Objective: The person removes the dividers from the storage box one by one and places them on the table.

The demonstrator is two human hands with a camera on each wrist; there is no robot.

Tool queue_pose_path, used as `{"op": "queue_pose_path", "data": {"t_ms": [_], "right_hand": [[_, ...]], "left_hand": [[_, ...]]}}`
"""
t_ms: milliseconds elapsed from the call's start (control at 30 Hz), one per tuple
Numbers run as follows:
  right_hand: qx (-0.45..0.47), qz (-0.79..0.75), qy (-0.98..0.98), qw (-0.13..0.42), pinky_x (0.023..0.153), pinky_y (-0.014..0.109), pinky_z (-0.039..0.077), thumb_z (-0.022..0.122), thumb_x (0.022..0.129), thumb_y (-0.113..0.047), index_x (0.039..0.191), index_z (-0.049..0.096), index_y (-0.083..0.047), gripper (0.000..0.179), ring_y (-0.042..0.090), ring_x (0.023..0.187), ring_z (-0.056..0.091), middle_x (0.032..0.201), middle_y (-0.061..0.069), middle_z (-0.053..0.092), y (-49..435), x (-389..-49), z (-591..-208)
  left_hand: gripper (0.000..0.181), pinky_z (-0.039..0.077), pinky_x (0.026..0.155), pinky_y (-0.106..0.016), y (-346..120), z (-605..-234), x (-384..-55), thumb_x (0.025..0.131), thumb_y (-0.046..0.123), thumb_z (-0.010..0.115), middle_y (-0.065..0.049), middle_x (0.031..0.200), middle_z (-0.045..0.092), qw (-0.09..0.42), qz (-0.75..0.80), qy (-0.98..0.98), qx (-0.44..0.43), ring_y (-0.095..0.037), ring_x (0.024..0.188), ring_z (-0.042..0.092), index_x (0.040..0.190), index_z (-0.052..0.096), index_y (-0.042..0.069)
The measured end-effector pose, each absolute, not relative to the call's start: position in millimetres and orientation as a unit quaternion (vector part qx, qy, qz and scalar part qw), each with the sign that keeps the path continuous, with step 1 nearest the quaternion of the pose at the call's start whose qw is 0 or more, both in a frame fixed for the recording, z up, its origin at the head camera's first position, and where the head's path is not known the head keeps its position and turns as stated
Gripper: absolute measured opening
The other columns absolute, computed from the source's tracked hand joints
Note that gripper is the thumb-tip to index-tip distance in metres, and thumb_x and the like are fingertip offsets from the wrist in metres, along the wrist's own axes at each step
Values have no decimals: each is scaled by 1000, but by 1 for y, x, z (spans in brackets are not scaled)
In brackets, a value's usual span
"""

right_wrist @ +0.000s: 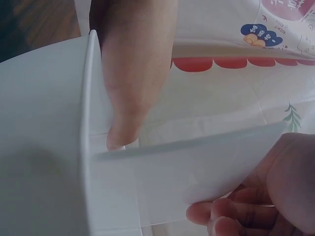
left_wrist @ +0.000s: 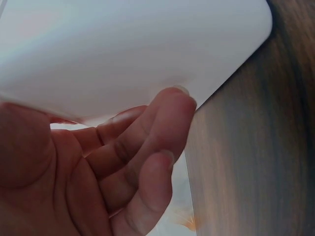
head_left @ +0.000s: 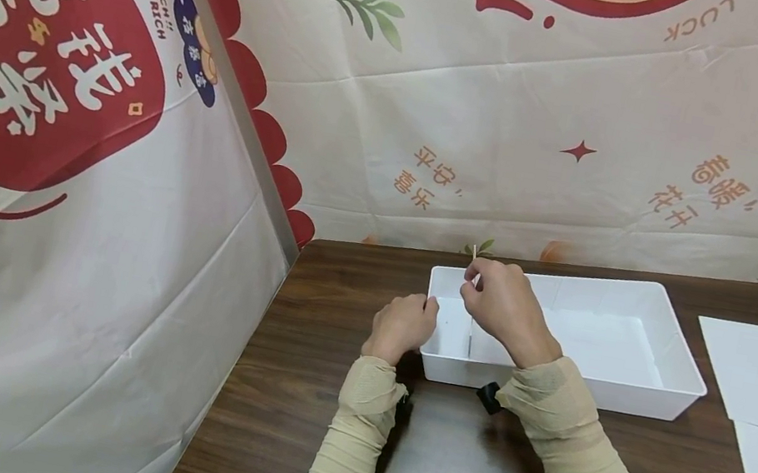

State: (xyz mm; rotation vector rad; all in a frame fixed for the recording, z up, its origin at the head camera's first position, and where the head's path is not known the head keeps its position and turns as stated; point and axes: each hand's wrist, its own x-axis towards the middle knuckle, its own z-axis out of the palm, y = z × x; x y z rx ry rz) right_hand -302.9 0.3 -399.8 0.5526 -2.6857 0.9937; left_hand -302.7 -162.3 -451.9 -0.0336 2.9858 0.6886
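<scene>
A long white plastic tray point(head_left: 604, 344) stands on the brown wooden table. My left hand point(head_left: 401, 325) grips its left end: in the left wrist view the curled fingers point(left_wrist: 170, 113) lie against the outside of the wall, and in the right wrist view the thumb point(right_wrist: 123, 135) reaches inside. My right hand point(head_left: 507, 306) is over the tray's left part, pinching a thin white divider panel point(right_wrist: 182, 172) by its far end. The panel stands crosswise in the tray, seen nearly edge-on in the head view. My right thumb is mostly hidden there.
White rectangular sheets point(head_left: 754, 370) lie on the table to the right of the tray. A printed cloth backdrop point(head_left: 520, 126) hangs behind the table, and another printed cloth point(head_left: 108, 307) closes off the left side. A small black device point(head_left: 489, 397) sits at my right wrist.
</scene>
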Motion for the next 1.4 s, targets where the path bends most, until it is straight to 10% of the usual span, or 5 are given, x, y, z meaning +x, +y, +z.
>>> {"op": "queue_pose_path", "data": {"t_ms": [1400], "right_hand": [[216, 351, -893, 179, 50, 30, 41, 61, 85, 1, 87, 70, 3, 10, 17, 54, 51, 65, 8, 62, 4, -300, -396]], "left_hand": [[45, 45, 61, -36, -161, -452, -302, 105, 36, 32, -2, 57, 59, 35, 237, 971, -9, -16, 49, 57, 92, 68, 12]]}}
